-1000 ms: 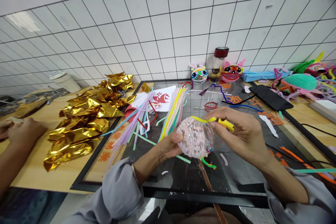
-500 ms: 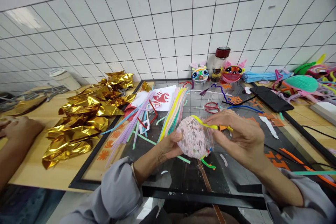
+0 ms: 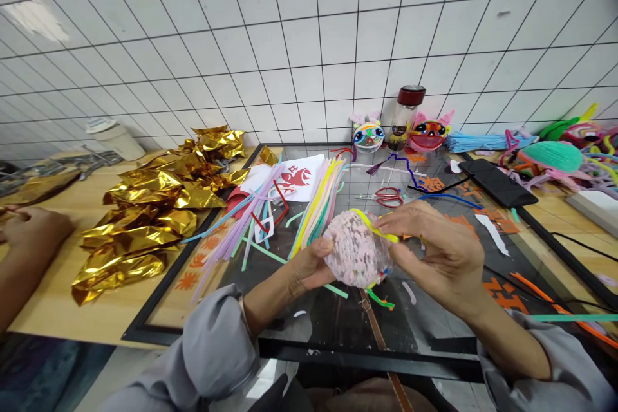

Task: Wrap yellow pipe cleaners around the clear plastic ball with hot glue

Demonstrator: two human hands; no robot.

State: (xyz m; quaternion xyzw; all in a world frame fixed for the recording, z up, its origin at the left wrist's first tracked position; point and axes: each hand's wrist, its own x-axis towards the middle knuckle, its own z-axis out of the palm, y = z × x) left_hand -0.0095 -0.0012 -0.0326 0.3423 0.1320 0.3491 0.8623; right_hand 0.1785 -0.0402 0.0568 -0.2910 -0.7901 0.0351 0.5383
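My left hand (image 3: 309, 265) cups a round pink fuzzy ball (image 3: 355, 250) from its left side, thumb on top. A yellow pipe cleaner (image 3: 371, 225) arches over the ball's upper right. My right hand (image 3: 434, 251) is closed on that yellow pipe cleaner, pinching it against the ball's right side. A short green and yellow pipe cleaner end (image 3: 379, 299) sticks out below the ball. All this is held just above a black framed glass board (image 3: 338, 328).
A fan of pastel pipe cleaners (image 3: 309, 206) lies on the board with red scissors (image 3: 389, 195) and white paper bearing a red cutout (image 3: 297, 179). Gold foil sheets (image 3: 154, 206) cover the wooden table at left. Another person's hand (image 3: 29, 232) rests far left. A jar (image 3: 404, 117) stands by the wall.
My right hand has drawn the yellow pipe cleaner down closer over the ball, and its loose yellow end now hides behind my fingers. The left hand keeps its hold.
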